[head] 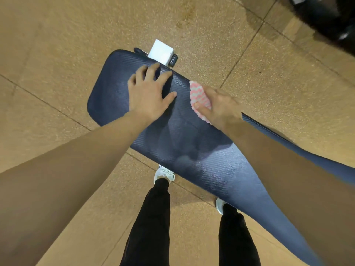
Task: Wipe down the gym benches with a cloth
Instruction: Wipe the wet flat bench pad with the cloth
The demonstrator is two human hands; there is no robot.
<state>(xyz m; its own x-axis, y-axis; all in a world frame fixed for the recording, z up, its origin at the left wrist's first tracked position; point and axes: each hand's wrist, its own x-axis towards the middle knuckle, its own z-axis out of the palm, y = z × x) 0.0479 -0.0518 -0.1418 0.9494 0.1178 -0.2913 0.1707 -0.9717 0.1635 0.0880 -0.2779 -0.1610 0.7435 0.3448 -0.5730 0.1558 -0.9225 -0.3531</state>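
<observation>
Bench under both hands: left hand flat, fingers splayed; right hand gripping cloth at far edge.

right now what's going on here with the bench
A person stands at a dark blue padded bench and wipes it. The right hand presses a pink and white zigzag cloth against the far edge of the pad. The left hand lies flat with spread fingers on the pad near its rounded end, apparently steadying it. A white block of the frame shows past that end.
</observation>
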